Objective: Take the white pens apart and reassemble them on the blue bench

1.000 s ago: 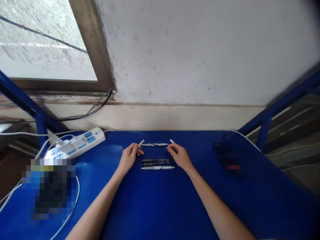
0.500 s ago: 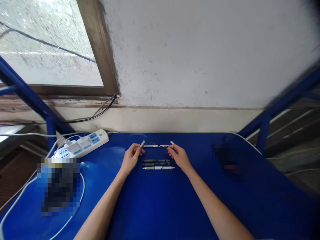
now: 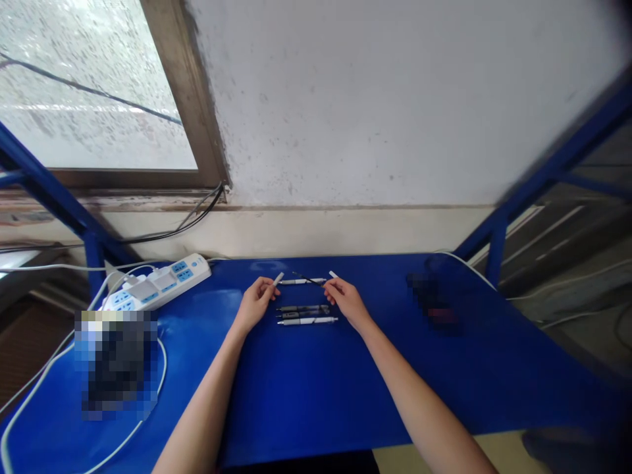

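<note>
My left hand point(image 3: 255, 304) is closed in a pinch on a short white pen part point(image 3: 279, 278), which points up and to the right. My right hand point(image 3: 348, 303) pinches a thin dark pen refill point(image 3: 305, 277) that reaches leftward, and a small white piece point(image 3: 332, 274) sticks up from the same fingers. Between the hands, a white pen point(image 3: 296, 282) lies at the back of the blue tabletop point(image 3: 296, 388). Nearer to me are two dark pens point(image 3: 302, 309) side by side and a white-and-grey pen point(image 3: 307, 321), all roughly parallel.
At the back left, a white power strip point(image 3: 165, 282) holds plugs, with white cables trailing over the table edge. A pixelated dark object point(image 3: 118, 365) sits in front of it. Another blurred dark object point(image 3: 434, 303) lies to the right. Blue frame bars point(image 3: 498, 230) flank the table beside the wall.
The camera view has shifted, so the table's front edge now shows at the bottom. Both hands keep their pinches, and the pens on the table stay in the same arrangement.
</note>
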Tool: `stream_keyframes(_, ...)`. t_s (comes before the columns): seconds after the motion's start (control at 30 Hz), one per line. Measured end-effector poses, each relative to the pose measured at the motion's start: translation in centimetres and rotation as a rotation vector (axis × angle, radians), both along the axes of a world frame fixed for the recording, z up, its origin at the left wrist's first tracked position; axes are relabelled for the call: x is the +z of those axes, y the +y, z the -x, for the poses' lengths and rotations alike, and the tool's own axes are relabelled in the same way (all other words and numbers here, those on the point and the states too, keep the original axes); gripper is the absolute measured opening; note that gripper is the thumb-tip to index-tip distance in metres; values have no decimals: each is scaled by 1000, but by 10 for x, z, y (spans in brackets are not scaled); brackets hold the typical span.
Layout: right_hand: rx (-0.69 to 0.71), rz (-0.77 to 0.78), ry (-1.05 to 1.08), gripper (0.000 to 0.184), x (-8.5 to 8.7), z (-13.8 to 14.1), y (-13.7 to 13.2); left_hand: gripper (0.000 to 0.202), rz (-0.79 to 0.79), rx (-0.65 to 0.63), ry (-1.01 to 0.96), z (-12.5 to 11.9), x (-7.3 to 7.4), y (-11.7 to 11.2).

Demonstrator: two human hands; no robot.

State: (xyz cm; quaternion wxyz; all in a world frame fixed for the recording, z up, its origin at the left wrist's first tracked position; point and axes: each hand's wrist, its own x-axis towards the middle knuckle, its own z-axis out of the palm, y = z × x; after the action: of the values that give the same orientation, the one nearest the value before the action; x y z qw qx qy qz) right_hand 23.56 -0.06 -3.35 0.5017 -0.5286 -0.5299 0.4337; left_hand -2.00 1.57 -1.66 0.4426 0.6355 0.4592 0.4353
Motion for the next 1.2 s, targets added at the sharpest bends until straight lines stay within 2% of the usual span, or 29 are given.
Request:
stream_keyframes(0.3, 3, -19, -13, 29, 0, 1, -1, 35, -21, -6, 52, -2, 2, -1)
stream_keyframes(0.73, -69, -33, 69, 33, 6, 9, -5, 31, -78, 109, 9, -6, 10, -14)
stream_keyframes(0.97, -61, -34, 70, 34, 4, 8, -3, 37, 38, 131, -149, -5, 6, -10)
stream_keyframes(1.2, -47, -63, -39, 28, 1, 5, -2, 35, 79, 113, -232, -8, 11, -12)
